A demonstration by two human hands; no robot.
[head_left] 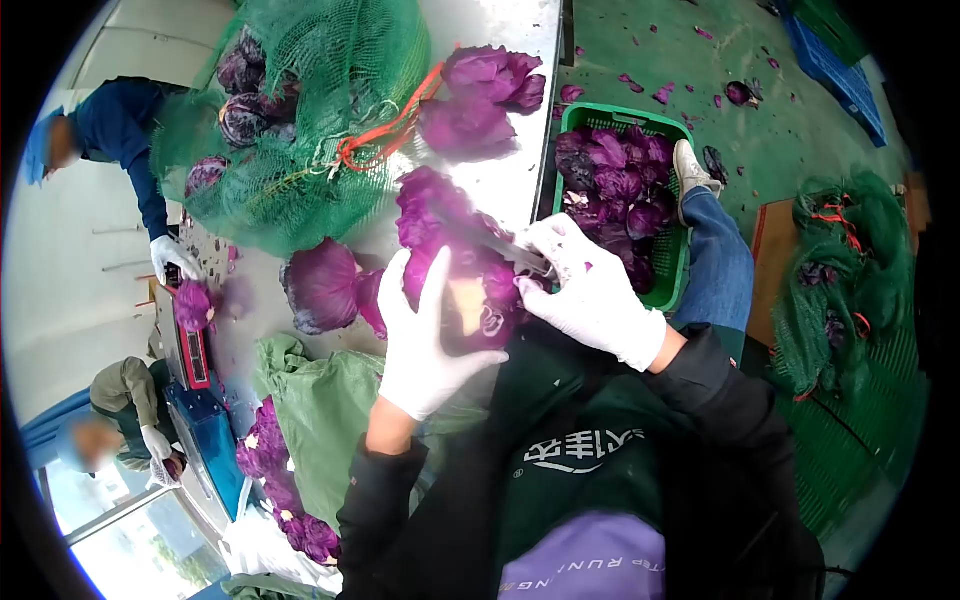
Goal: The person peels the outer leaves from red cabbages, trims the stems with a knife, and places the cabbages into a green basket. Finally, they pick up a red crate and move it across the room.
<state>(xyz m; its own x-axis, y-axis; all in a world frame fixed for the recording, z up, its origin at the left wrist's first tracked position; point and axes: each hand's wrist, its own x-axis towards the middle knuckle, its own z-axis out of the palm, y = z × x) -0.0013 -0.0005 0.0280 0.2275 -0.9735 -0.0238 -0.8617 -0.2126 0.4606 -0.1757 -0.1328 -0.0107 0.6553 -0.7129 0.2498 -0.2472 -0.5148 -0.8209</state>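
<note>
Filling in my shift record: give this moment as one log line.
left hand: spread at purple cabbage | right hand: gripping knife | green crate: holds cabbages

Cabbs [618,185] in crate [682,258], tbl [525,30] to L

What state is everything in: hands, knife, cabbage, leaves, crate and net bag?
Left hand: gloved, open
Right hand: gloved, gripping
Knife: in right hand, blade blurred
Cabbage: partly blurred, pale patch showing
Leaves: detached, lying loose
Green crate: filled with cabbages
Green net bag: cabbages inside

Blur smears the knife's blade [488,240] and the purple cabbage [467,296] nearby.
</note>
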